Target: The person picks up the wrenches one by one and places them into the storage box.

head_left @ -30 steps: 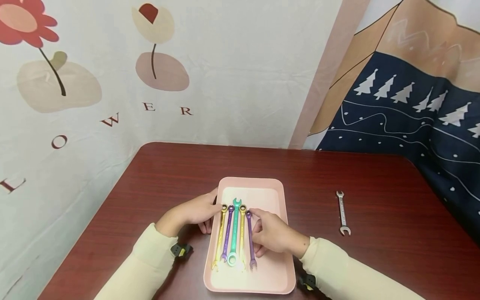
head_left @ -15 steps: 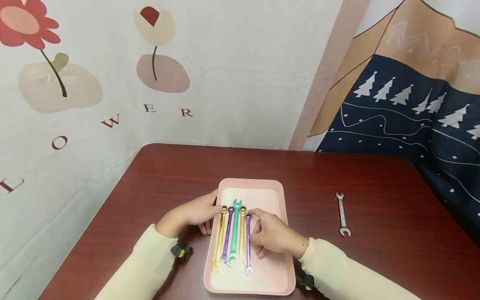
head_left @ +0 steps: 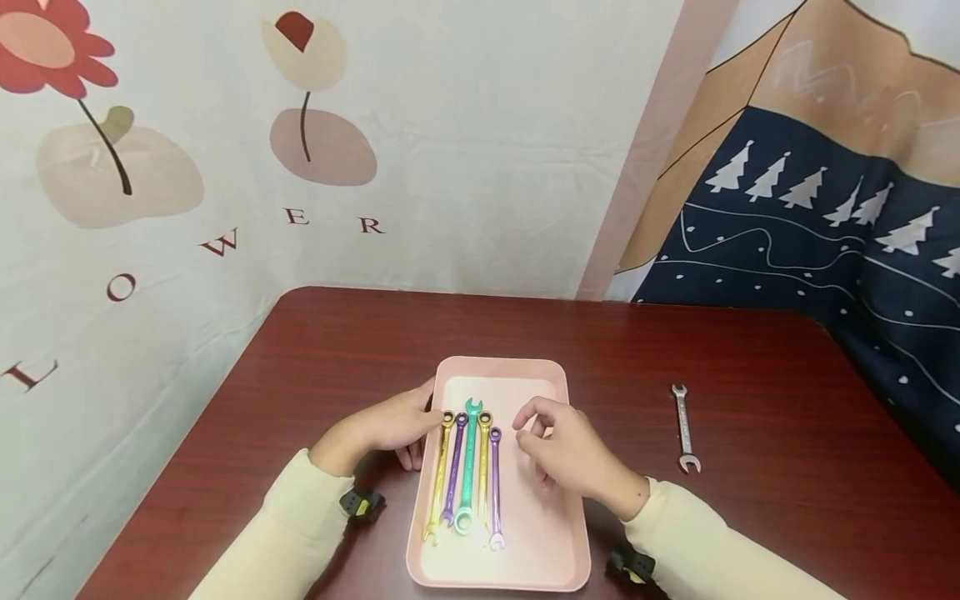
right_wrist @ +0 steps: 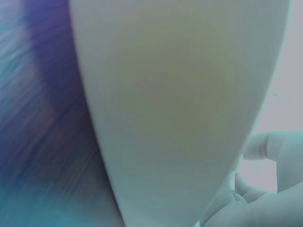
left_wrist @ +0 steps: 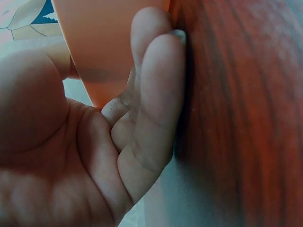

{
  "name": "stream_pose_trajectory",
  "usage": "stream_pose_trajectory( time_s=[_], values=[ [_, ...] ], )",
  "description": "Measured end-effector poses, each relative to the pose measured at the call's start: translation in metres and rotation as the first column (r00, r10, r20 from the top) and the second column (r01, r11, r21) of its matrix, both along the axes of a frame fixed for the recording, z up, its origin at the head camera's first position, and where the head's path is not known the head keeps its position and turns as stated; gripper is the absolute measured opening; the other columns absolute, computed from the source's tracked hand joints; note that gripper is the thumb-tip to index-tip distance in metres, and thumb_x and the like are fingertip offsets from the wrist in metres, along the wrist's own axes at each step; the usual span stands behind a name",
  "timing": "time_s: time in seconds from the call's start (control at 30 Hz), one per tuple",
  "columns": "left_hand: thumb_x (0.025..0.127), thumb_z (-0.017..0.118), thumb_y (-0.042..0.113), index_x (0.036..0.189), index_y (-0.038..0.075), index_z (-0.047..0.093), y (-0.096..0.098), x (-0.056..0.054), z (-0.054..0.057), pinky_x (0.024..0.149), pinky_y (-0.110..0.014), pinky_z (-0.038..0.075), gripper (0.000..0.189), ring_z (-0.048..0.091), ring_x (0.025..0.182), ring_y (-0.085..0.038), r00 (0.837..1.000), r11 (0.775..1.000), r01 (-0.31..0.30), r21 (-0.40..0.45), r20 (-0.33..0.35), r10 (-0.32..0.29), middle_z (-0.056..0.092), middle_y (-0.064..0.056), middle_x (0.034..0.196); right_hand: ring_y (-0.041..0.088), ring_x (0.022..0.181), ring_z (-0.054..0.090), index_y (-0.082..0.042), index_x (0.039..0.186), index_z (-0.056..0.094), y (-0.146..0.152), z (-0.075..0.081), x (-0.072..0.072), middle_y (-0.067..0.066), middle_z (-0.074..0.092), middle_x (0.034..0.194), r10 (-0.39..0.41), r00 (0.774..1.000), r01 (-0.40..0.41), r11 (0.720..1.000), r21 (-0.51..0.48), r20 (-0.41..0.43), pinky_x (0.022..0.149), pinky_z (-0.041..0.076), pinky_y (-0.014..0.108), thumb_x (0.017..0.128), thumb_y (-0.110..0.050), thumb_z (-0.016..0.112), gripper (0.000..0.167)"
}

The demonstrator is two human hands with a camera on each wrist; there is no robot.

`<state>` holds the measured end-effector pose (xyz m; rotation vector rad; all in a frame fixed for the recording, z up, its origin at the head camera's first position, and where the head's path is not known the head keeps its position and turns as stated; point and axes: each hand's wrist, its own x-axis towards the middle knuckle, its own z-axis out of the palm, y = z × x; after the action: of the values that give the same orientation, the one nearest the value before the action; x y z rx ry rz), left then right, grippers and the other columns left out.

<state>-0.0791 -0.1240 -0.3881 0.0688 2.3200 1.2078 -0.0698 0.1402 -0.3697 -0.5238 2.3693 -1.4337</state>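
Observation:
A pink tray (head_left: 542, 546) lies on the table, with several combination wrenches side by side in its left half. From left to right they are a yellow wrench (head_left: 438, 481), a purple wrench (head_left: 454, 471), a longer green wrench (head_left: 469, 467), another yellow wrench (head_left: 483, 475) and another purple wrench (head_left: 497, 492). My left hand (head_left: 395, 419) grips the tray's left rim, thumb over the edge; in the left wrist view its fingers lie against the tray's outer side (left_wrist: 97, 38). My right hand (head_left: 566, 446) hovers over the tray's right side, fingers loosely bent around nothing, apart from the wrenches.
A silver open-end wrench (head_left: 684, 429) lies alone on the dark red table (head_left: 337, 333), right of the tray. Behind the table hangs a printed cloth (head_left: 480, 167). The tray's outer wall (right_wrist: 180, 94) fills most of the right wrist view.
The rightmost purple wrench shifted left and straightened beside the yellow one. My right hand then let go of it and moved right and up. The left hand stayed put.

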Motion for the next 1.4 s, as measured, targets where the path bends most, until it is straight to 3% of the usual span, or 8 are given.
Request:
stream_pose_trajectory(
  time_s=[0.43,0.63,0.83,1.03,1.17,1.3,1.4],
  values=[
    [0.100,0.044,0.017,0.158,0.017,0.016,-0.002,0.001,-0.001,0.042,-0.040,0.057,0.065,0.061,0.040,-0.019,1.000,1.000,-0.001,-0.009,-0.008,0.001,0.064,-0.014,0.058,0.021,0.040,0.055,-0.004,0.097,0.066,0.026,0.007,-0.005,0.003,0.054,0.060,-0.049,0.996,0.052,0.998,0.034,-0.075,0.045,0.047,0.026,0.092,-0.006,0.060,0.009],
    [0.100,0.044,0.017,0.158,0.015,0.017,-0.002,0.001,-0.001,0.042,-0.040,0.057,0.064,0.061,0.040,-0.019,1.000,1.000,0.002,-0.006,-0.010,-0.002,0.064,-0.013,0.058,0.022,0.042,0.056,-0.003,0.099,0.064,0.040,0.003,-0.010,0.002,0.052,0.061,-0.056,0.992,0.061,0.997,0.042,-0.111,0.049,0.049,0.026,0.093,-0.006,0.060,0.008],
    [0.100,0.044,0.016,0.157,0.014,0.019,-0.001,0.002,0.001,0.042,-0.040,0.057,0.062,0.061,0.040,-0.019,1.000,1.000,0.009,-0.007,-0.017,-0.009,0.064,-0.013,0.058,0.017,0.044,0.055,-0.009,0.093,0.061,0.056,0.001,-0.017,0.002,0.053,0.066,-0.109,0.984,0.124,0.987,0.103,-0.138,0.050,0.050,0.027,0.094,-0.009,0.061,0.001],
    [0.100,0.043,0.015,0.155,0.012,0.021,-0.001,0.002,0.003,0.042,-0.040,0.057,0.059,0.061,0.040,-0.019,1.000,1.000,0.018,-0.008,-0.022,-0.018,0.065,-0.012,0.059,0.014,0.044,0.056,-0.013,0.087,0.059,0.073,-0.001,-0.025,0.001,0.055,0.066,-0.126,0.974,0.158,0.974,0.165,-0.189,0.050,0.049,0.026,0.093,-0.011,0.062,0.007],
    [0.100,0.043,0.015,0.155,0.012,0.021,-0.001,0.002,0.003,0.042,-0.040,0.057,0.059,0.061,0.040,-0.019,0.999,1.000,0.023,-0.007,-0.024,-0.023,0.065,-0.012,0.058,0.009,0.047,0.052,-0.015,0.083,0.059,0.089,-0.003,-0.031,-0.003,0.054,0.063,-0.101,0.944,0.188,0.948,0.257,-0.315,0.049,0.044,0.023,0.092,-0.012,0.063,0.010],
    [0.100,0.043,0.015,0.155,0.012,0.021,-0.001,0.001,0.002,0.042,-0.040,0.057,0.059,0.061,0.040,-0.019,1.000,1.000,0.020,-0.007,-0.024,-0.020,0.065,-0.012,0.059,0.008,0.052,0.044,-0.016,0.077,0.059,0.106,-0.005,-0.038,-0.005,0.052,0.060,-0.061,0.900,0.235,0.902,0.362,-0.432,0.050,0.038,0.022,0.090,-0.012,0.063,0.015],
    [0.100,0.043,0.016,0.155,0.013,0.021,-0.002,0.001,0.002,0.042,-0.040,0.057,0.059,0.061,0.040,-0.019,1.000,1.000,0.018,-0.007,-0.023,-0.018,0.064,-0.013,0.059,0.009,0.050,0.044,-0.015,0.078,0.058,0.118,-0.006,-0.041,-0.005,0.051,0.057,-0.043,0.898,0.249,0.871,0.424,-0.438,0.049,0.038,0.023,0.091,-0.013,0.061,0.014]
  ],
)
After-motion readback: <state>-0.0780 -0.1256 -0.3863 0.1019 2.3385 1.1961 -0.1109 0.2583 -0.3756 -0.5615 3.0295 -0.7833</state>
